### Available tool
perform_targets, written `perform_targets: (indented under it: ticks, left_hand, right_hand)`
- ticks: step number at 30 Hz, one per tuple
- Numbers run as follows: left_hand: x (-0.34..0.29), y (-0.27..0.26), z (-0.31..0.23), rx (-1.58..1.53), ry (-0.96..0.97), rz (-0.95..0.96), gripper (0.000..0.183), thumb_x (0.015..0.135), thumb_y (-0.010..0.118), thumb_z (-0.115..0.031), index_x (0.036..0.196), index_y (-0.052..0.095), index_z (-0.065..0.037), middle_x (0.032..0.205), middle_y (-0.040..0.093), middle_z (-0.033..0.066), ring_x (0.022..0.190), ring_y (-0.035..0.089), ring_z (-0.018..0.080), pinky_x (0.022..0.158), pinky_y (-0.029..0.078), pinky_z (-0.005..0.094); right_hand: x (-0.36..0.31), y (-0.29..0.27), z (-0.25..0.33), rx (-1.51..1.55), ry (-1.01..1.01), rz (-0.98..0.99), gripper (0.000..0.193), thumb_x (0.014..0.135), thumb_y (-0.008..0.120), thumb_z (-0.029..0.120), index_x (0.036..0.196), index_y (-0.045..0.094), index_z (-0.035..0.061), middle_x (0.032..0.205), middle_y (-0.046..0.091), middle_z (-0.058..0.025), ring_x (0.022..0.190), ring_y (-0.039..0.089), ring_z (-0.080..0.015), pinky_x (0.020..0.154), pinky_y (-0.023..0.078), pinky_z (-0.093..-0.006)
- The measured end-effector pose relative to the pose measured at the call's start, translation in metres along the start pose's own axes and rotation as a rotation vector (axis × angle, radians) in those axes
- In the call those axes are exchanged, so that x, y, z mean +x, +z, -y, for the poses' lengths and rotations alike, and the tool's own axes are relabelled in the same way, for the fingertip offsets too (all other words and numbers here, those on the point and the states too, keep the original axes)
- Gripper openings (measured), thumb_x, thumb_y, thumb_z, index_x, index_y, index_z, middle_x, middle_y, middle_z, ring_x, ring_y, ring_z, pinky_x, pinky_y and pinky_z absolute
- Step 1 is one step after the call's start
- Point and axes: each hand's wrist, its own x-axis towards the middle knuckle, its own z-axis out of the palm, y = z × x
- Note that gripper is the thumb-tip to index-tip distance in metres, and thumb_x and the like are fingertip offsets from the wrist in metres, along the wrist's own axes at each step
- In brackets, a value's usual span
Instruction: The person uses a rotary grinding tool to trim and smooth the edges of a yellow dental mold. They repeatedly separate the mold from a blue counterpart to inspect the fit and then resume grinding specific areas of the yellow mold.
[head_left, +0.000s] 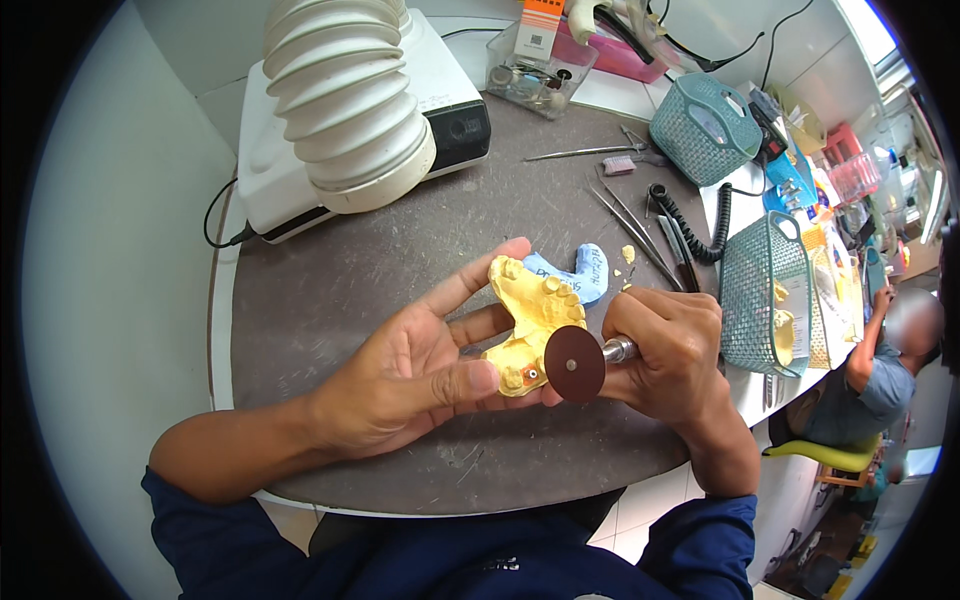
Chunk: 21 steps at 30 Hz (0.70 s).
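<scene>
My left hand is closed round a yellow plaster dental model, its thumb on the near end and its fingers behind. The model shows several teeth and a small reddish spot with a pale ring. In my right hand is a metal rotary handpiece carrying a dark brown cutting disc. The disc overlaps the model's right edge in view; I cannot tell whether it touches. Just beyond the model lies a blue horseshoe-shaped piece with handwriting on it. Yellow plaster crumbs are scattered beside it.
A ribbed white hose rises in front of a white machine. Metal tweezers and a coiled black cord lie at the right, near teal baskets. Farther right sits another person.
</scene>
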Motion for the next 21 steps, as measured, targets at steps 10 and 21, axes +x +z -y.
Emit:
perform_targets:
  ticks: [10,21]
  left_hand:
    - [0.0009,-0.0063,0.0057,0.082,0.144,0.052,0.091,0.092,0.069,-0.011,0.157,0.007,-0.008,0.149,0.032,0.0199,0.139,0.04,0.0269,0.117,0.036,0.0404]
    - [-0.0002,-0.0031,0.0033,0.012,0.076,-0.005,0.105,0.085,0.078,-0.01,0.158,0.003,-0.011,0.15,0.035,0.0141,0.139,0.041,0.0249,0.116,0.037,0.0389]
  right_hand:
    - [0.0001,0.0012,0.0014,-0.02,0.011,0.067,0.054,0.065,0.084,0.051,0.063,0.05,0.01,0.054,0.049,-0.0027,0.044,0.053,-0.0201,0.044,0.041,-0.0308]
    - [0.0009,0.0001,0.0028,-0.007,0.006,0.062,0.053,0.066,0.084,0.051,0.063,0.051,0.01,0.054,0.051,-0.0027,0.044,0.054,-0.0197,0.044,0.042,-0.0307]
